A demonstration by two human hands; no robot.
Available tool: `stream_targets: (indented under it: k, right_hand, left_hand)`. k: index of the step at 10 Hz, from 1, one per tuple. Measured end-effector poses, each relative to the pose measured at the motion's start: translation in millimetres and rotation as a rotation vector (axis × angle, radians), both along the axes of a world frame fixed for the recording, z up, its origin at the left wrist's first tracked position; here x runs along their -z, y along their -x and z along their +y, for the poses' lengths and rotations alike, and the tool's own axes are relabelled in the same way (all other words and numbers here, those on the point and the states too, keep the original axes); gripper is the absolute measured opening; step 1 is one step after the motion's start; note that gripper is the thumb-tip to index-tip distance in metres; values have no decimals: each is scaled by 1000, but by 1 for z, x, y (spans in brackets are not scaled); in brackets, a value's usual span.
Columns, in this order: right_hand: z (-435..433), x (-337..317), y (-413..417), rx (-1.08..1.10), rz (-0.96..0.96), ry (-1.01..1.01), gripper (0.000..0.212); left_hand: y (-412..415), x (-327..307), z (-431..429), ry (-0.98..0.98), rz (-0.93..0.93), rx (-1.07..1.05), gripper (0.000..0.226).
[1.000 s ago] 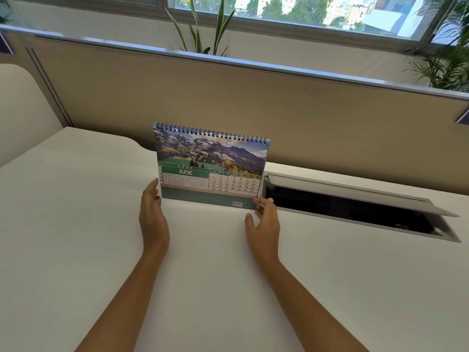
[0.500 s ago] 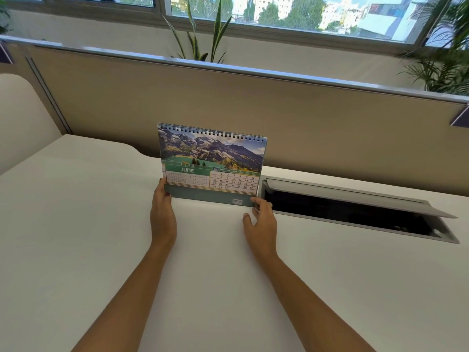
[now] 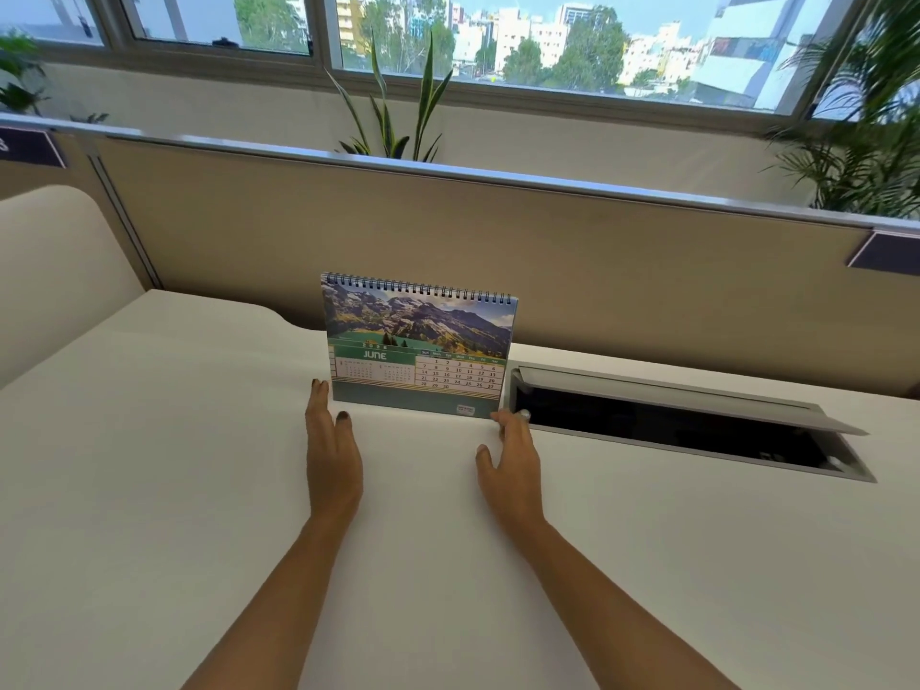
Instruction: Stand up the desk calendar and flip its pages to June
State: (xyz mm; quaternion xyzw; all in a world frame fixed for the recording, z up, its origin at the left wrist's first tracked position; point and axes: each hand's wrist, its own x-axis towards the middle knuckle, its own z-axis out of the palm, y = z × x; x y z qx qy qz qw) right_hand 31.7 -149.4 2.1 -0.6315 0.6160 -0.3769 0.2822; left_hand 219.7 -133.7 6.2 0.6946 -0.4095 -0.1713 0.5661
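The spiral-bound desk calendar (image 3: 418, 343) stands upright on the white desk (image 3: 149, 490), showing a mountain photo and the JUNE page. My left hand (image 3: 328, 443) lies flat by the calendar's lower left corner, fingers stretched out, fingertips at the base edge. My right hand (image 3: 510, 453) rests at the lower right corner, fingertips touching the base. Neither hand closes around the calendar.
An open cable hatch (image 3: 672, 423) with a raised grey lid sits in the desk just right of the calendar. A beige partition (image 3: 547, 261) runs behind. Plants (image 3: 393, 112) and windows stand beyond it. A curved white panel (image 3: 55, 261) is at the left.
The calendar has slid slightly back and stands squarer. Both hands followed its base and the fingers have loosened; the view tilted up a little.
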Motion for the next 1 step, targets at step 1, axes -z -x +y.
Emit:
stream_targets:
  k: [1]
  right_hand:
    - [17, 2, 4, 4, 36, 32, 49]
  left_hand:
    - [11, 9, 18, -7, -276, 0, 53]
